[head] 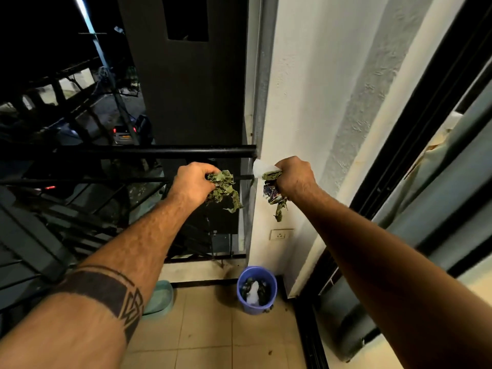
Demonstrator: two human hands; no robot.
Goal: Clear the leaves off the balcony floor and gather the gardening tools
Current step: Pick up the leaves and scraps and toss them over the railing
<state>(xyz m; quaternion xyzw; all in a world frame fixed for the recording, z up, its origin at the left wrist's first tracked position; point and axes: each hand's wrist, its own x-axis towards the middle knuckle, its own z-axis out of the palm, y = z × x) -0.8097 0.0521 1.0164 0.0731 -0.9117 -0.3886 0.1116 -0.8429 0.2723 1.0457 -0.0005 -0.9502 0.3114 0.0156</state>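
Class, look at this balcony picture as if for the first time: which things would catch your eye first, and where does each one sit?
The eye lands first on two outstretched arms at centre, the left hand gripping a clump of green leaves and the right hand clutching leaves mixed with scraps. Below them, a blue bucket stands on the tiled floor by the white wall. A black railing crosses behind the hands.

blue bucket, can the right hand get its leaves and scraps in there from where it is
Probably yes. The right hand grips leaves and scraps in front of the wall, and the blue bucket stands open-topped on the floor below, slightly to its left. Nothing lies between them; it may need lowering first.
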